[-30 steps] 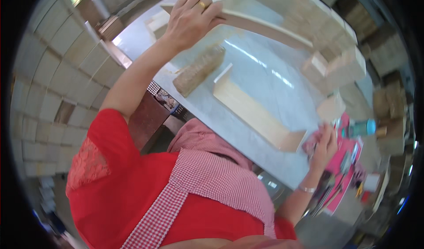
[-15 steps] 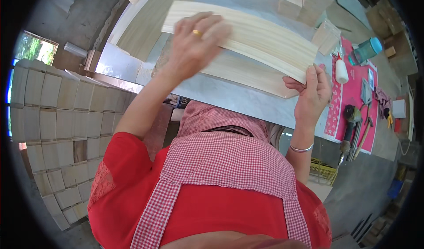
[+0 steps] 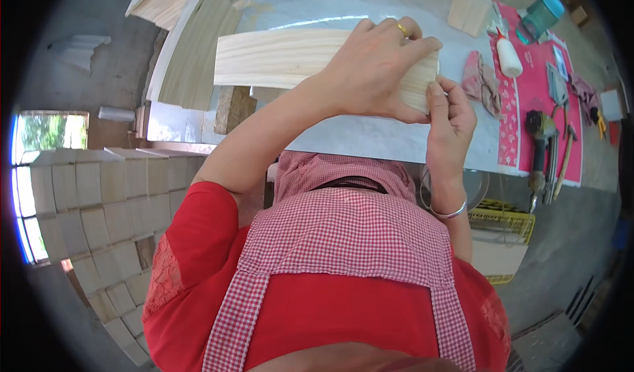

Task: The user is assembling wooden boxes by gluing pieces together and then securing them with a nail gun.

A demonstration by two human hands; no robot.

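Note:
A long pale wooden board [image 3: 281, 55] lies crosswise above the table, its left part bare in view. My left hand [image 3: 376, 68] reaches across its right part, thumb at the near edge and fingers at the far side, closed on it. At the board's right end my right hand [image 3: 452, 118] pinches the corner between thumb and fingers. Whether a second board lies underneath is mostly hidden. A small wooden block [image 3: 234, 108] stands beneath the left end.
Stacked boards [image 3: 198, 48] stand at the table's left. Right of my hands lie a crumpled pink cloth [image 3: 481, 85], a white glue bottle [image 3: 508, 55], a teal water bottle [image 3: 541, 17], a power tool [image 3: 538, 141] and a hammer [image 3: 564, 161]. A wooden block [image 3: 469, 5] sits behind.
My left hand has slid from the board's left part to its right part. The board now sits more level, and my right hand still grips its right end. The view has shifted.

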